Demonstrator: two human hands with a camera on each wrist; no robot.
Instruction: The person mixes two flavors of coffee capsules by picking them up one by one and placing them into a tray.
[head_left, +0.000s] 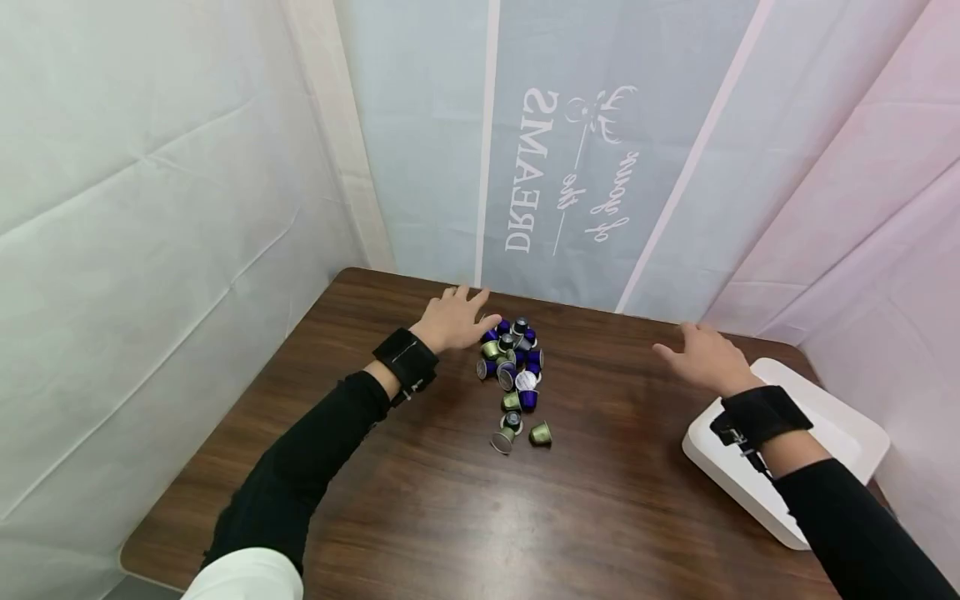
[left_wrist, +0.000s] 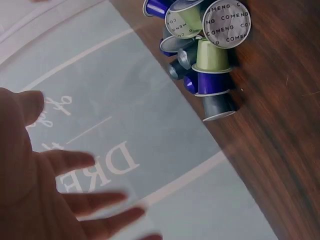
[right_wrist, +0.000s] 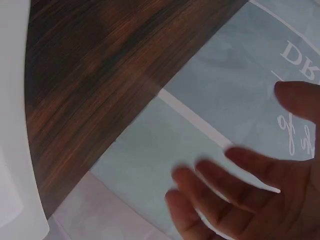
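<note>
Coffee capsules in blue, green and dark grey lie in a loose heap [head_left: 507,367] near the back middle of the table. My left hand [head_left: 452,321] hovers at the heap's left edge, fingers spread and nothing held. In the left wrist view a green capsule [left_wrist: 212,56] and a foil-lidded capsule [left_wrist: 227,24] show beyond that hand [left_wrist: 45,190]. A single green capsule [head_left: 540,434] lies at the heap's near end. My right hand [head_left: 705,358] is above the table beside a white tray [head_left: 723,458], its fingers loosely extended; the right wrist view shows the palm [right_wrist: 250,195] holding nothing.
The brown wooden table [head_left: 420,517] ends at a pale blue printed curtain [head_left: 420,150] behind. Light fabric walls stand on the left and right. The white tray sits at the table's right side, partly hidden by my right forearm.
</note>
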